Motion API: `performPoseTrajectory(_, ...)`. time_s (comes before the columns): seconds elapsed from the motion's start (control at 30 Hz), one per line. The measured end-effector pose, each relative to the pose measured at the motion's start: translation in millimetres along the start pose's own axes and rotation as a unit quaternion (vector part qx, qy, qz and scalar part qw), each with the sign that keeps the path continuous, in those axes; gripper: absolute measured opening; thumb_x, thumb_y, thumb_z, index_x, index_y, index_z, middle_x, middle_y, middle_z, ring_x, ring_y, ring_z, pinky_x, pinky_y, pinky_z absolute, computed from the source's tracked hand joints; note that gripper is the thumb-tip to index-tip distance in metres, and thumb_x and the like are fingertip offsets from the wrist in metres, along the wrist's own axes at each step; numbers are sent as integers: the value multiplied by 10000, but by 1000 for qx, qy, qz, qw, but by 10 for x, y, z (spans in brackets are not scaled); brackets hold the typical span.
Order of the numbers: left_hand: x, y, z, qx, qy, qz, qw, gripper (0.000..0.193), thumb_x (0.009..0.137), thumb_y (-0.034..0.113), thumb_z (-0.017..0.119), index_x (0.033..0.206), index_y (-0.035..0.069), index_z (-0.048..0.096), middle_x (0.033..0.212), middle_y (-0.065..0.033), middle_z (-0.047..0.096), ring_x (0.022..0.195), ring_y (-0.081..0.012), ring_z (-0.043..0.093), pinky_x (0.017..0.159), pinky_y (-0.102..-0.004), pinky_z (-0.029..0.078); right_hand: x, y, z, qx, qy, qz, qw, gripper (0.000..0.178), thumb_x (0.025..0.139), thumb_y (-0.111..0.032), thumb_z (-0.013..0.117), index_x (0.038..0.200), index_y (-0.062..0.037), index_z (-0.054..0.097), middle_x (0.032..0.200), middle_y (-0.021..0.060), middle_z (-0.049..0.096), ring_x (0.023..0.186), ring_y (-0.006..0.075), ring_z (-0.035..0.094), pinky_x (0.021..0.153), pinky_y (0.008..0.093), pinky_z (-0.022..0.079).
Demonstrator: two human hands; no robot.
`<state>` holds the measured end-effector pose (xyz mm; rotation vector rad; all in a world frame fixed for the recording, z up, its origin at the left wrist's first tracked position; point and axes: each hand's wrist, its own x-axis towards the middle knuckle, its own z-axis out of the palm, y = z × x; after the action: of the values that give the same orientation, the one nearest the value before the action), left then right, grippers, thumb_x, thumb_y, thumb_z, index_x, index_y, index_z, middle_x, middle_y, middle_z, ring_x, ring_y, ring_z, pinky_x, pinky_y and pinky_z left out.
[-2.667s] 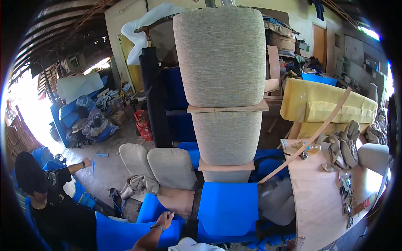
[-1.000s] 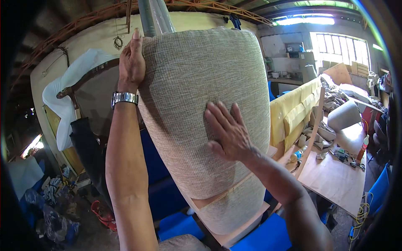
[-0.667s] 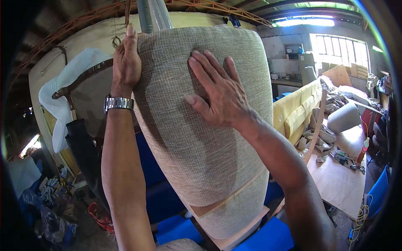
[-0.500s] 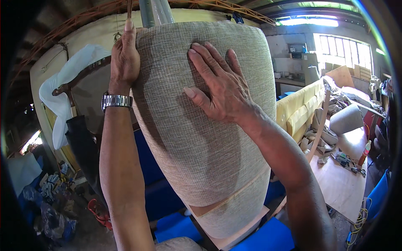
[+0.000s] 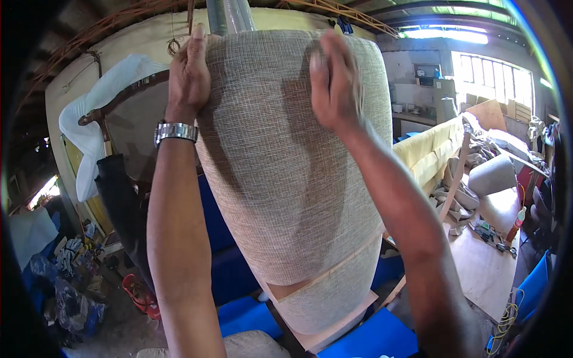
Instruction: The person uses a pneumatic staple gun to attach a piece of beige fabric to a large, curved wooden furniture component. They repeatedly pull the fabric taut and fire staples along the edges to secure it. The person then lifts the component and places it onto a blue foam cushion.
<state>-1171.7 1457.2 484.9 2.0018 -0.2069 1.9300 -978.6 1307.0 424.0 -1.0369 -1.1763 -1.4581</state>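
A tall upholstered chair backrest [image 5: 268,173], covered in woven grey-beige fabric, stands in front of me and narrows toward its seat. My left hand [image 5: 190,77] grips its upper left edge; the thumb points up and the other fingers are hidden. Over the upper right of the fabric is my right hand [image 5: 335,80], slightly blurred, fingers stretched out and holding nothing. It looks raised off the surface, with its shadow falling on the cloth beside it. Below the backrest, a gap shows above the lower padded part [image 5: 325,301].
On the right, a wooden work table [image 5: 483,274] carries fabric scraps, tools and a red bottle [image 5: 517,224]. A yellow padded bench back [image 5: 433,152] stands behind it. Blue sheets [image 5: 373,340] lie below the chair. At left are a white-wrapped frame [image 5: 77,122] and plastic bags [image 5: 71,304].
My right hand has left its flat spread on the fabric and moved up and right, turning sideways. The left hand keeps its hold on the edge. The view has shifted slightly.
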Motion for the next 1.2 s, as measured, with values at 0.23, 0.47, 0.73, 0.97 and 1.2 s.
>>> performPoseTrajectory(0.23, 77, -140, -64, -78, -36, -19, 996, 654, 1076, 519, 290, 1157, -9, 666, 1141, -119, 660, 1101, -192, 572, 1025, -332, 400, -288, -702, -110, -87, -160, -130, 975, 662, 987, -505, 462, 1474, -59, 422, 1558, 138, 392, 1477, 307, 324, 1197, 610, 229)
performPoseTrajectory(0.47, 32, 32, 12, -3, -25, 58, 998, 719, 987, 668, 434, 1085, -3, 673, 994, -152, 678, 969, -250, 614, 882, -386, 469, 498, -620, 233, -108, -136, 16, 985, 674, 974, -499, 476, 1455, -32, 405, 1501, 146, 438, 1459, 283, 343, 1196, 612, 222)
performPoseTrajectory(0.73, 69, 233, 24, 284, -72, 14, 956, 853, 820, 759, 607, 1233, 16, 672, 1264, -227, 623, 1205, -364, 592, 1033, -488, 454, -1100, -594, -439, -58, -180, -34, 981, 688, 1012, -533, 351, 1527, -76, 338, 1589, 121, 344, 1505, 282, 263, 1228, 566, 167)
performPoseTrajectory(0.97, 58, 241, -2, 241, -56, 41, 968, 632, 902, 583, 637, 1194, 26, 700, 1188, -185, 640, 1112, -314, 606, 1007, -425, 435, -409, -328, -306, -101, -164, -3, 981, 770, 997, -630, 272, 1554, -98, 296, 1619, 105, 295, 1519, 270, 226, 1243, 555, 128)
performPoseTrajectory(1.2, 23, 221, 29, 182, -73, 34, 980, 515, 956, 467, 639, 1177, 5, 696, 1149, -131, 655, 1078, -229, 598, 986, -348, 419, 70, 321, -229, -156, -134, 92, 974, 794, 996, -654, 244, 1559, -95, 293, 1622, 114, 305, 1509, 266, 266, 1240, 542, 134)
